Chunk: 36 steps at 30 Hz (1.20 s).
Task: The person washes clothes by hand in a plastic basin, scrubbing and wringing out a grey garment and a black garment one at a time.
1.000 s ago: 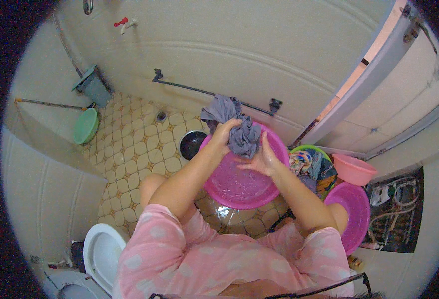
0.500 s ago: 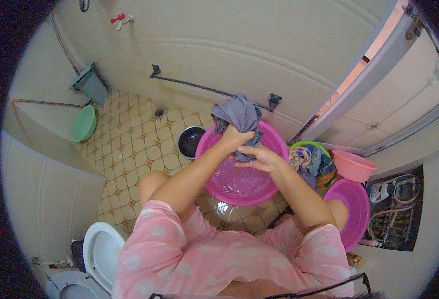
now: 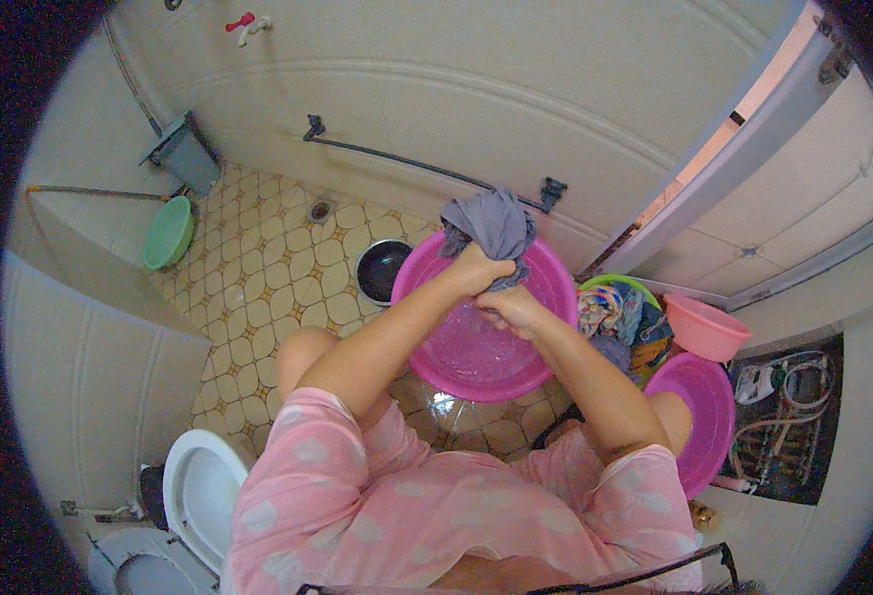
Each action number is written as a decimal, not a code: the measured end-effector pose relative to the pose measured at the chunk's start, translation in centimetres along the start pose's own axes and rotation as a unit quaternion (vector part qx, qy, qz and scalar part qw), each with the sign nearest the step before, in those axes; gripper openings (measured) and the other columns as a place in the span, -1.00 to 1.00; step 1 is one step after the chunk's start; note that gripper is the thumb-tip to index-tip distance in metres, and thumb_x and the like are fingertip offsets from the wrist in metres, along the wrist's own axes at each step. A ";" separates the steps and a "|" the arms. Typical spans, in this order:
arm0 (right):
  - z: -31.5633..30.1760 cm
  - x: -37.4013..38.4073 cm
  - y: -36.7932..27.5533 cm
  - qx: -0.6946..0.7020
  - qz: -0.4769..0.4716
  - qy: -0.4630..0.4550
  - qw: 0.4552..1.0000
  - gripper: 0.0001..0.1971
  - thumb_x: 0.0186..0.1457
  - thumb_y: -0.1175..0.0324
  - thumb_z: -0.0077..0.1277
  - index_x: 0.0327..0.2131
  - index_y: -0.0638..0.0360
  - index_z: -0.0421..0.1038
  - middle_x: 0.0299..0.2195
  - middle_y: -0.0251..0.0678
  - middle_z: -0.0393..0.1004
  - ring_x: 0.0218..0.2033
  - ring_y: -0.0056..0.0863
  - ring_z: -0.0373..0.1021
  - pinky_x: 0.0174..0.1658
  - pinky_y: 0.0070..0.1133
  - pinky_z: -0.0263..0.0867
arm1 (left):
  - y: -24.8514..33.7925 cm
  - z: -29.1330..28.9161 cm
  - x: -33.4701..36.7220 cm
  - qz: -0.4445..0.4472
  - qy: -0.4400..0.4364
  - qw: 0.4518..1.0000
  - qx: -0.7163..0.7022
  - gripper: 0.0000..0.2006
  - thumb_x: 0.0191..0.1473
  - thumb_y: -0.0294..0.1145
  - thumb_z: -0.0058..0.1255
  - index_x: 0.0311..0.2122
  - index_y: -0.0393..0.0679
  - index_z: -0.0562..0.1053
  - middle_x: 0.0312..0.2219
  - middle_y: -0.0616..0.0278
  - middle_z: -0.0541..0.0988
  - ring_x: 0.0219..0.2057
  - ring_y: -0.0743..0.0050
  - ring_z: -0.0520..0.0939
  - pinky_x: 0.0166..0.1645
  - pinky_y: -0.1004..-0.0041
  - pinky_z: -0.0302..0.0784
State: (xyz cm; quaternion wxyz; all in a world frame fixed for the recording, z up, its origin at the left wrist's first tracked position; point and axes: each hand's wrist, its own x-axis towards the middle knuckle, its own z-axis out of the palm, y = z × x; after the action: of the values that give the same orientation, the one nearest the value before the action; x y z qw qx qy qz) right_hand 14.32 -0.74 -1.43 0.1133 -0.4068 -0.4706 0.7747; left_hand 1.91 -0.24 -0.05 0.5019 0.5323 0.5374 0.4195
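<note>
A bunched grey cloth garment (image 3: 493, 226) is held over a large magenta basin (image 3: 562, 288) on the tiled floor. My left hand (image 3: 480, 269) is closed around the cloth's gathered middle. Just nearer and to the right, my right hand (image 3: 516, 309) is also closed, wrapped round the lower end of the same cloth. The two fists are almost touching. Most of the cloth bulges out beyond my left hand, over the basin's far rim. Shallow water with some suds seems to lie in the basin's bottom.
To the right are a green basin (image 3: 623, 282) heaped with clothes, a pink basin (image 3: 706, 327) and another magenta basin (image 3: 711, 397). A dark round bowl (image 3: 384, 270) stands left of the large basin. A wall rail (image 3: 397, 166) runs behind; a toilet (image 3: 183, 496) is at lower left.
My right hand has gone from partly spread fingers to a fist around the cloth's lower end. The cloth and both hands appear slightly further right.
</note>
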 end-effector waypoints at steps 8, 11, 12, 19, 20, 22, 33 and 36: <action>-0.3 -0.2 0.0 -0.109 0.020 0.054 0.992 -0.70 -0.18 0.34 0.06 -0.29 0.07 0.30 -0.44 -0.46 0.33 -0.43 -0.65 0.24 -0.54 -0.64 0.15 | 0.4 0.1 -0.3 0.007 0.014 0.998 0.063 -0.37 -0.32 -0.32 0.03 -0.04 -0.26 0.19 -0.13 0.09 0.33 -0.08 0.28 0.32 0.01 0.45 0.18; -2.0 -2.6 -2.2 -0.076 0.009 -0.083 0.994 -0.40 -0.24 0.22 0.13 -0.05 0.12 0.17 -0.14 -0.26 0.27 -0.18 -0.40 0.27 -0.33 -0.53 0.30 | 0.9 -0.7 -1.0 0.035 0.010 0.997 0.068 -0.41 -0.34 -0.34 0.04 -0.09 -0.29 0.23 -0.21 0.14 0.36 -0.17 0.32 0.36 -0.07 0.46 0.24; -3.5 -3.1 -3.1 -0.096 0.008 -0.094 0.991 -0.31 -0.24 0.21 0.13 0.01 0.11 0.06 -0.06 -0.24 0.19 -0.09 -0.37 0.19 -0.22 -0.49 0.26 | 0.9 -0.7 -0.8 0.060 0.013 0.997 0.043 -0.45 -0.36 -0.38 0.05 -0.14 -0.32 0.27 -0.28 0.19 0.39 -0.25 0.36 0.39 -0.14 0.48 0.29; -11.1 0.1 -1.5 -0.364 -0.252 0.158 0.882 -0.01 -0.37 0.30 0.23 0.12 0.11 -0.23 0.05 -0.13 0.00 0.05 -0.29 0.01 0.05 -0.43 0.01 | 3.4 -3.1 -2.3 -0.041 -0.111 0.989 -0.094 -0.42 -0.41 -0.49 0.02 -0.10 -0.24 0.26 -0.24 0.25 0.36 -0.22 0.46 0.36 -0.13 0.50 0.27; -11.1 0.6 -0.8 -0.362 -0.252 0.163 0.883 -0.01 -0.37 0.30 0.23 0.12 0.11 -0.23 0.05 -0.13 0.00 0.05 -0.29 0.01 0.05 -0.43 0.01 | 3.7 -3.4 -2.7 -0.041 -0.116 0.988 -0.092 -0.42 -0.41 -0.49 0.02 -0.10 -0.24 0.26 -0.24 0.25 0.36 -0.22 0.46 0.36 -0.13 0.50 0.27; -9.6 1.6 0.3 -0.426 -0.363 0.219 0.799 0.07 -0.49 0.30 0.27 0.12 0.15 -0.23 0.05 -0.08 -0.01 0.09 -0.21 -0.07 0.12 -0.43 -0.13 | 4.8 -3.8 -3.5 -0.099 -0.189 0.973 -0.093 -0.39 -0.42 -0.49 0.03 -0.08 -0.23 0.24 -0.21 0.27 0.36 -0.20 0.46 0.35 -0.10 0.48 0.26; -7.0 4.6 3.9 -0.215 -0.210 0.017 0.954 -0.35 -0.30 0.45 0.13 -0.03 0.20 0.13 -0.10 -0.32 0.25 -0.04 -0.41 0.14 0.01 -0.49 0.04 | 4.4 -2.6 -6.0 -0.146 -0.237 0.922 -0.270 -0.44 -0.42 -0.53 0.03 -0.13 -0.28 0.29 -0.31 0.12 0.45 -0.27 0.32 0.46 -0.12 0.40 0.34; -5.8 4.4 4.2 -0.168 -0.244 0.003 0.955 -0.52 -0.21 0.51 -0.02 -0.09 0.18 0.21 -0.25 -0.35 0.35 -0.22 -0.45 0.28 -0.15 -0.51 0.21 | 3.8 -3.0 -6.1 -0.173 -0.194 0.912 -0.317 -0.45 -0.41 -0.51 0.01 -0.13 -0.28 0.29 -0.29 0.09 0.45 -0.28 0.29 0.48 -0.14 0.37 0.37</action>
State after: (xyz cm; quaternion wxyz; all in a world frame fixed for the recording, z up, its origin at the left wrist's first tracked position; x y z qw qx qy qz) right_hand 16.60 3.18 -8.49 0.2303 -0.2947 -0.6788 0.6320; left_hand -0.89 -5.76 4.73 0.8034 0.3150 0.3514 0.3630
